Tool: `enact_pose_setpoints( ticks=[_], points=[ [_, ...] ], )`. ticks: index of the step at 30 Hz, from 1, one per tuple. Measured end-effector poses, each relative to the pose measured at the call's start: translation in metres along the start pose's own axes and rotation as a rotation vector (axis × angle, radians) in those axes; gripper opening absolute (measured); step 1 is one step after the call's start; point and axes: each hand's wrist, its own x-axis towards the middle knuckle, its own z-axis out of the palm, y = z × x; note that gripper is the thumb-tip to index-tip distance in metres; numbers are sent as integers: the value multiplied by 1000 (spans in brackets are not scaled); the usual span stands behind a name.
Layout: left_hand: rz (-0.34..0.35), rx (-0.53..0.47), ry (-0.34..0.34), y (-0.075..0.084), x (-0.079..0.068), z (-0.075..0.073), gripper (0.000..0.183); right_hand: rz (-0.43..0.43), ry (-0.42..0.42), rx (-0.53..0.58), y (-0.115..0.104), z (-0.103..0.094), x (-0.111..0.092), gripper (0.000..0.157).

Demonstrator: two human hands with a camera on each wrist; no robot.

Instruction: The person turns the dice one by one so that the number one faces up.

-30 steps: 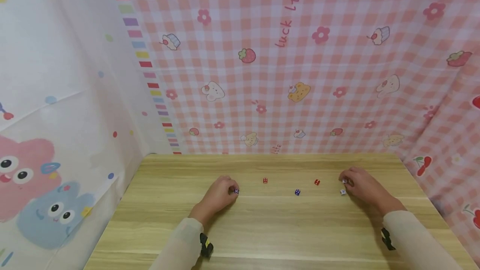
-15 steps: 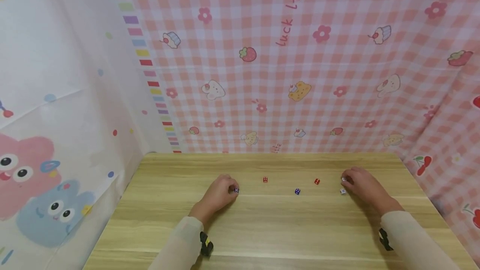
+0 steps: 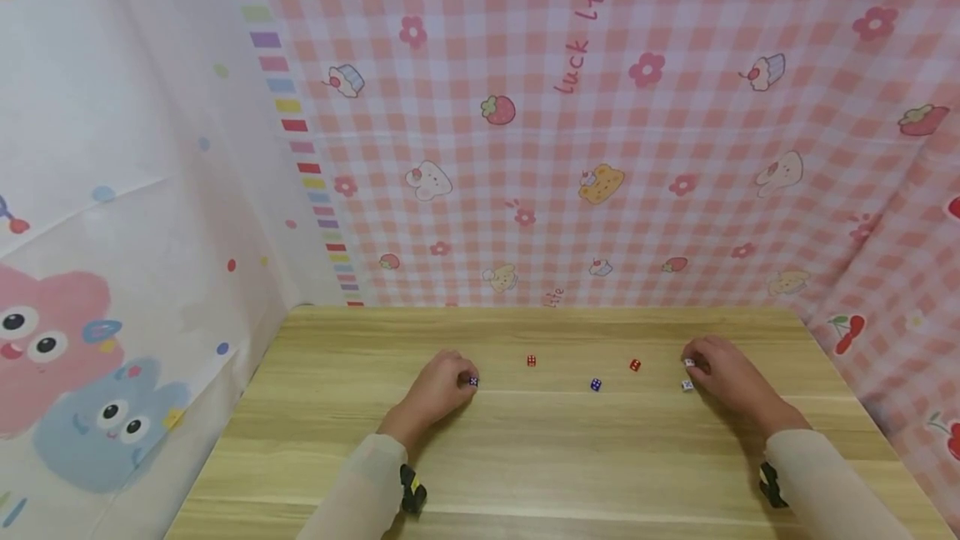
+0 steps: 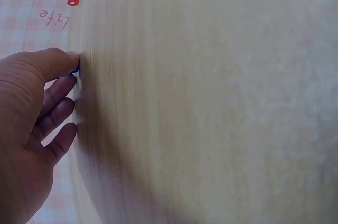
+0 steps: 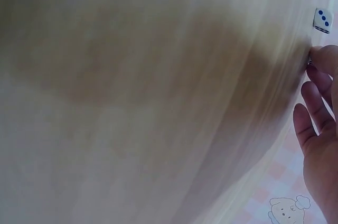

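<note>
Left hand (image 3: 435, 388) pinched a blue die (image 3: 473, 382) at the table (image 3: 570, 457) surface; right hand (image 3: 723, 371) pinched a white die (image 3: 689, 363) just beyond a second white die (image 3: 687, 386). Judged light, rigid, perhaps slick; opposite side faces seemed the best hold.

A small, dark blue die (image 3: 473, 382) with white pips is pinched at the tips of the left fingers (image 4: 57, 114), its crosswise-dotted face upward. A small white die (image 3: 689, 363) is pinched between the right fingers (image 5: 316, 102), partly hidden by them, its pips unreadable.
</note>
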Motion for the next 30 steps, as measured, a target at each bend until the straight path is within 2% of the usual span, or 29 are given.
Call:
enact_pose_setpoints(
  ticks=[13, 25, 30],
  points=[
    [24, 2, 21, -3, 0, 3, 7, -5, -10, -24, -4, -3, 3, 9],
    [-4, -7, 5, -1, 1, 1, 6, -43, -16, -60, -5, -2, 7, 13],
    [-4, -1, 5, -2, 1, 2, 5, -53, 8, -52, -5, -1, 4, 16]
  ],
)
